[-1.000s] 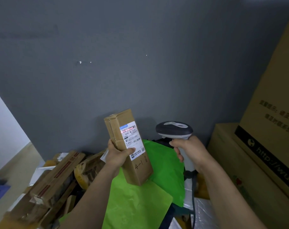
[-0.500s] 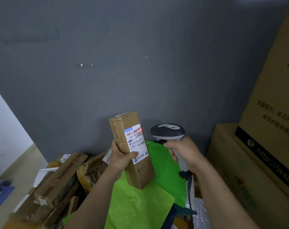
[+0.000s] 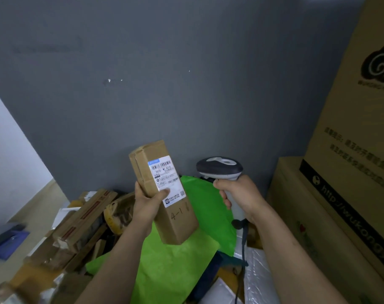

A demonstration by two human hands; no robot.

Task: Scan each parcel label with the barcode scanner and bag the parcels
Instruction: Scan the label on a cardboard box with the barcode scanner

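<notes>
Grey painted wall point(image 3: 186, 84) fills the back of the head view, and up the right side rise tall tan cardboard cartons point(image 3: 351, 161) with black print. Centre frame now: the left hand point(image 3: 149, 200) grips a long, slim brown cardboard parcel point(image 3: 175, 224) around its middle, fingers wrapped behind it and the thumb laid across the front. The thumb's tip sits on the lower part of the white shipping label point(image 3: 166, 178). That parcel is up in the air, top end leaning left, label side facing the camera, with "4-1" handwritten below the label. Just to its right, not touching it, the right hand point(image 3: 239, 196) is curled round the pale handle of a grey-and-white pistol-style barcode scanner point(image 3: 219, 168). Its head sits level with the label, dark end turned toward the parcel. A dark cable point(image 3: 242, 244) drops from the handle's base. Under both hands lie bright green plastic mailer bags point(image 3: 175, 266). Off to the left there's a heap of brown cardboard parcels point(image 3: 85, 218), and at lower right white plastic packages point(image 3: 259, 277).
</notes>
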